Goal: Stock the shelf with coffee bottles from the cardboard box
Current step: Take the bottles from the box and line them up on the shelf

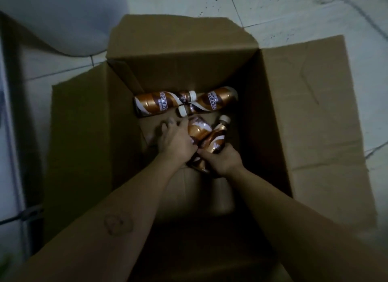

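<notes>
Reaching down into the cardboard box [262,117], I had both arms inside it. Its flaps lay folded outward over the tiled floor [294,12], so nothing barred the way in.

Farthest left, against the far wall, the left Nescafé bottle [155,103] lay on its side with its white cap pointing right. It looked as if it had come to rest loose, not packed.

Nearer me, my left hand [174,141] was pressed down toward the box floor with its fingers curled. In that dim light I could not tell whether they had closed on anything. Its thumb side lay against the middle bottle [197,128], which sat between my two hands. I judged I was gathering several at once to save trips.

Just below that, the low bottle [198,164] was wedged under both wrists, mostly hidden.

My right hand [222,159] was wrapped round the base of the gripped bottle [216,141], which tilted with its cap up and away from me. Holding it low left the neck free.

Behind it the right Nescafé bottle [216,102] lay on its side, cap pointing left, beside the other bottle's cap.

No shelf was in view, so every bottle I could see was in the box and the stocking lay ahead.
</notes>
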The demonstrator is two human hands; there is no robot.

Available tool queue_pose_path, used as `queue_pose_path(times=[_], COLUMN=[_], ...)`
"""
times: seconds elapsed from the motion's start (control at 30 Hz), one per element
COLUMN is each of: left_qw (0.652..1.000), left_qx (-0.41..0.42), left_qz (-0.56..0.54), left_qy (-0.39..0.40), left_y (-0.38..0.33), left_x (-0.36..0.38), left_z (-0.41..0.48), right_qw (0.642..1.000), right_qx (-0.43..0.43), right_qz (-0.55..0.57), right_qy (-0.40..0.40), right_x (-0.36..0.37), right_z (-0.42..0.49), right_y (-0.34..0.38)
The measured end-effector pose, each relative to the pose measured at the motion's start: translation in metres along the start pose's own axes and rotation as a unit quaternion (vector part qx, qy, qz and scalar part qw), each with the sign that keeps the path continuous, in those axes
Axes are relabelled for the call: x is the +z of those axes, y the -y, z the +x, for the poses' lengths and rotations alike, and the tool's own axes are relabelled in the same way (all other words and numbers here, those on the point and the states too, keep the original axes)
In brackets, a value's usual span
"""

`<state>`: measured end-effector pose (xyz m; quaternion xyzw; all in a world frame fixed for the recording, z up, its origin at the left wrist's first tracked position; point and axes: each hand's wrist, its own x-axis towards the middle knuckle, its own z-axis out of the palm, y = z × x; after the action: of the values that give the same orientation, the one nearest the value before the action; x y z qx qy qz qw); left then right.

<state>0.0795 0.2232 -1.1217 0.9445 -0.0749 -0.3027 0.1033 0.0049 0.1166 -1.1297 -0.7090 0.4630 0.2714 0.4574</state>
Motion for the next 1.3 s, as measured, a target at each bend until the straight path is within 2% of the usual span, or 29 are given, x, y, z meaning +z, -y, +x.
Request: queue_pose_path(times=[0.1,0.2,0.27,0.3,0.37,0.47,0.53,0.6,0.7,0.77,0.93,1.0,1.07,1.2,1.3], left_qw=[1.0,0.994,0.991,0.992,0.991,0.964,0.943,0.933,0.889,0.876,0.889,0.89,0.889,0.89,0.893], left_qx=[-0.009,0.057,0.081,0.081,0.032,-0.144,-0.221,-0.252,-0.303,-0.312,-0.241,-0.207,-0.169,-0.072,0.001], left_qz=[0.012,0.067,0.021,-0.03,-0.13,-0.199,-0.225,-0.24,-0.337,-0.366,-0.383,-0.394,-0.411,-0.436,-0.448], left_qy=[0.02,0.063,0.106,0.097,0.014,-0.103,-0.109,-0.092,-0.074,-0.04,0.069,0.099,0.114,0.109,0.038], left_y=[0.012,0.034,0.052,0.057,0.057,0.044,0.041,0.043,0.052,0.054,0.046,0.042,0.034,0.017,0.009], left_x=[-0.005,0.002,0.02,0.029,0.044,0.051,0.053,0.056,0.064,0.068,0.064,0.052,0.029,-0.051,-0.125], left_z=[-0.018,-0.05,-0.073,-0.083,-0.097,-0.108,-0.11,-0.104,-0.094,-0.097,-0.111,-0.118,-0.127,-0.155,-0.19], right_qw=[0.999,0.999,0.997,0.996,0.995,0.993,0.991,0.99,0.99,0.99,0.991,0.988,0.989,0.986,0.969], right_qx=[0.013,0.0,0.007,0.019,0.04,0.035,0.032,0.029,0.022,0.021,0.021,-0.007,-0.047,-0.112,-0.207], right_qz=[0.035,-0.037,-0.065,-0.067,-0.058,-0.083,-0.104,-0.112,-0.113,-0.105,-0.003,0.014,0.013,0.024,0.018], right_qy=[0.021,0.016,0.033,0.048,0.076,0.08,0.08,0.083,0.085,0.088,0.131,0.155,0.142,0.12,0.131], right_x=[-0.009,-0.019,-0.02,-0.02,-0.016,-0.008,-0.005,-0.004,-0.003,-0.003,-0.011,-0.019,-0.03,-0.068,-0.102], right_z=[-0.009,-0.026,-0.038,-0.044,-0.051,-0.054,-0.053,-0.048,-0.044,-0.044,-0.057,-0.07,-0.086,-0.127,-0.181], right_y=[-0.008,-0.024,-0.035,-0.041,-0.05,-0.054,-0.052,-0.052,-0.053,-0.054,-0.051,-0.046,-0.036,0.005,0.046])
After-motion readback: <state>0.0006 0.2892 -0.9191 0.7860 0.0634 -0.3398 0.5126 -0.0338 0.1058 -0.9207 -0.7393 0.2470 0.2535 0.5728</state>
